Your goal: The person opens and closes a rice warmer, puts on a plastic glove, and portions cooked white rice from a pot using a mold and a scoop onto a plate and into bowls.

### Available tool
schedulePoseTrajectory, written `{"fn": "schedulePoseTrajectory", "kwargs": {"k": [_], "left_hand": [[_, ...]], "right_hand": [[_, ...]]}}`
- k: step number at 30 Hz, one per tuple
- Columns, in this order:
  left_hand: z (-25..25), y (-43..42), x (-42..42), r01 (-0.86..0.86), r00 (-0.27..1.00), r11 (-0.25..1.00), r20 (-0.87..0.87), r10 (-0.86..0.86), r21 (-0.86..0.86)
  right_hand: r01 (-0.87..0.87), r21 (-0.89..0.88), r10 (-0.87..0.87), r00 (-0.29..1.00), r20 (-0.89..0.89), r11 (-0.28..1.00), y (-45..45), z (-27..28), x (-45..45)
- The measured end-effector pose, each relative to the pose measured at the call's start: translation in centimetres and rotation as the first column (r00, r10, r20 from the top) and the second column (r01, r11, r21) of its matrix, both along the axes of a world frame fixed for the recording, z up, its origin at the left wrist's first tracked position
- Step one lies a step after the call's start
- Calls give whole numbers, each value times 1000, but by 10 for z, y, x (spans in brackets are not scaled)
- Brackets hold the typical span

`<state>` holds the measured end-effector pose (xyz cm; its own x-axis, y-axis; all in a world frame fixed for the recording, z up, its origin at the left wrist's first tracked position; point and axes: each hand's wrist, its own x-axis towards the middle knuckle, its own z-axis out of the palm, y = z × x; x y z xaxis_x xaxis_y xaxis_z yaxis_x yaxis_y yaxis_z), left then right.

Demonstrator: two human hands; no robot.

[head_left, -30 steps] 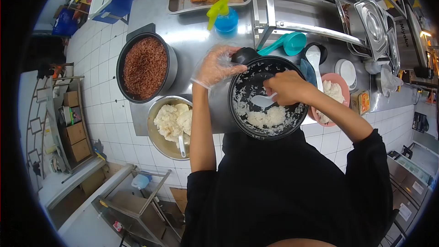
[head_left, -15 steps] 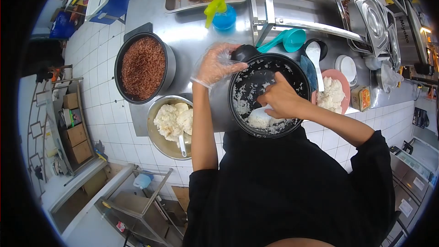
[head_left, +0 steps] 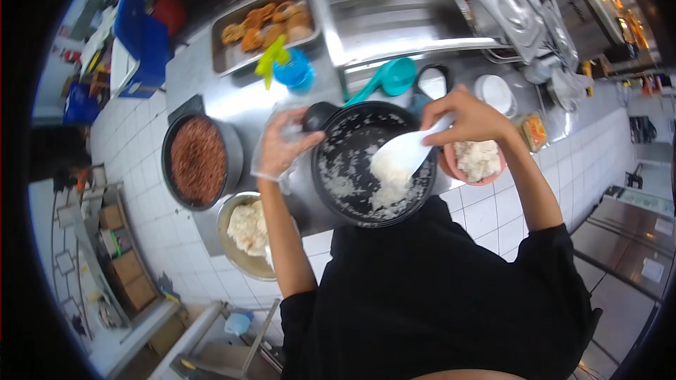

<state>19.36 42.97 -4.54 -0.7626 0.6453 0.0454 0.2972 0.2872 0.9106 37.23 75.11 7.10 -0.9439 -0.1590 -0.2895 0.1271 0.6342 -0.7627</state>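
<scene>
My left hand (head_left: 282, 142), in a clear plastic glove, grips the black side handle (head_left: 320, 117) of a dark cooking pot (head_left: 348, 146). White rice grains are stuck over the pot's floor and wall. My right hand (head_left: 466, 118) holds a white rice paddle (head_left: 412, 149) by its handle, the blade tilted down over the pot. A clump of white rice (head_left: 391, 181) is at the blade's lower end; whether it rests on the blade or the pot floor, I cannot tell. Right of the pot, a pink bowl (head_left: 487, 182) contains white rice, partly behind my right wrist.
A pot of reddish-brown rice (head_left: 193, 162) stands at left, above a metal bowl (head_left: 231, 262) of white rice. Behind are a tray of fried pieces (head_left: 265, 27), a blue spray bottle (head_left: 292, 72) and a teal ladle (head_left: 398, 76). A metal shelf (head_left: 415, 56) edges the counter's back.
My right hand has drawn the paddle up from the pot's near side, moving right and away from me. My left hand stays at the handle. The whole view has shifted.
</scene>
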Motion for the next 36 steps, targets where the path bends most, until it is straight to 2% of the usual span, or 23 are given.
{"fn": "schedulePoseTrajectory", "kwargs": {"k": [1,3,5,6,7,9,12,15,17,18,19,21,22,23,24,25,27,28,30,33,34,36], "left_hand": [[-1,0,0,1,1000,1000,-11,-1,-16],[2,2,4,-8,999,1000,46,8,6],[-4,1,4,-24,990,999,138,19,33],[-6,2,5,-33,985,998,168,23,55],[-7,2,6,-46,980,996,198,30,75],[-9,4,6,-63,978,995,204,46,78],[-12,8,5,-74,986,996,150,67,45],[-19,6,5,-95,980,993,183,81,69],[-22,7,3,-87,970,989,237,56,123],[-10,9,3,-36,985,998,171,27,53],[-15,7,0,-24,997,1000,77,23,10],[-14,10,-1,1,994,1000,107,0,-8],[-16,12,-3,4,993,1000,118,-3,-12],[-19,14,-5,9,991,1000,133,-7,-14],[-23,17,-7,6,988,1000,152,-7,10],[-24,20,-8,16,982,1000,189,-20,24],[-26,25,-11,35,964,998,261,-49,60],[-38,25,-16,45,957,998,283,-56,48],[-31,27,-18,67,946,996,315,-82,57],[-25,29,-17,72,936,993,338,-100,96],[-26,29,-17,72,928,990,357,-110,118],[-29,29,-20,73,913,988,390,-122,139]], "right_hand": [[113,-86,-111,993,29,990,23,1,19],[381,-47,-383,923,-33,923,55,6,68],[590,273,-590,802,-89,760,87,-4,124],[666,410,-642,735,-218,623,82,-7,144],[724,516,-658,666,-352,457,71,-13,164],[750,635,-537,618,-575,184,53,-71,203],[754,656,-508,578,-639,34,3,-133,233],[784,621,-485,533,-694,-28,-7,-140,231],[828,561,-480,487,-729,-11,-3,-112,217],[850,527,-479,466,-744,8,-1,-90,204],[858,506,-478,482,-734,88,-8,-58,179],[822,321,-422,529,-736,470,-21,-16,140],[710,276,-403,627,-667,648,-34,-8,119],[569,212,-355,719,-598,795,-48,-5,98],[466,281,-255,793,-554,839,-60,-12,78],[355,347,-148,853,-501,868,-70,-23,58],[244,510,34,879,-476,825,-79,-48,16],[201,498,72,876,-476,843,-82,-61,1],[115,475,146,866,-479,873,-86,-86,-21],[-279,415,398,887,-235,866,-104,-126,-18],[-360,385,481,829,-287,850,-106,-110,-18],[-385,379,487,845,-221,841,-94,-99,-28]]}}
